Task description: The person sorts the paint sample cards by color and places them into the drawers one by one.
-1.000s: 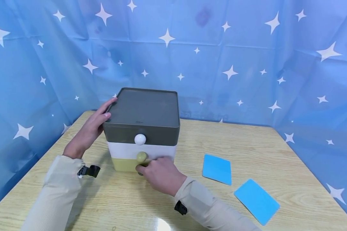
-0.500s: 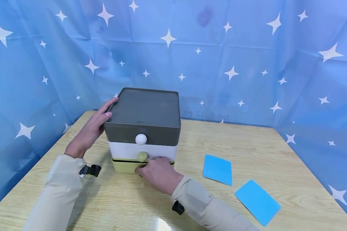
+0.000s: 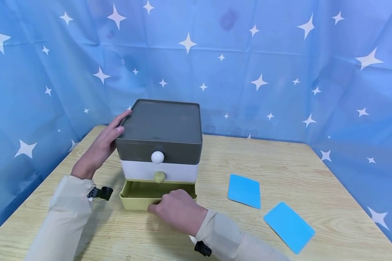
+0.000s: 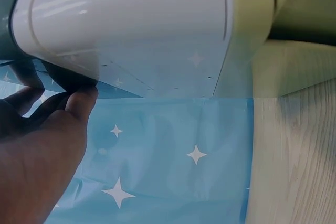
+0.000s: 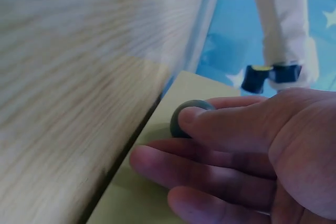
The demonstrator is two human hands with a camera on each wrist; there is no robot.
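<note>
A small drawer box (image 3: 166, 121) stands on the table, with a dark grey top tier, a white middle tier and an olive-green bottom drawer (image 3: 135, 203). That bottom drawer is pulled partway out, and the part of its inside that shows is bare. My right hand (image 3: 181, 210) pinches its dark round knob (image 5: 175, 123) between thumb and fingers, as the right wrist view shows. Against the left edge of the grey tier rests my left hand (image 3: 99, 146), fingers extended. A white knob (image 3: 157, 157) and a green knob (image 3: 159, 177) mark the upper two drawers, both closed.
Two flat blue cards, a nearer card (image 3: 289, 227) and a farther card (image 3: 244, 191), lie on the wooden table (image 3: 248, 156) right of the box. A blue curtain (image 3: 215, 72) with white stars hangs behind and along the sides.
The bottom drawer has slid out toward me from closed, my right hand moving with its knob. My left hand has stayed on the box's left edge.
</note>
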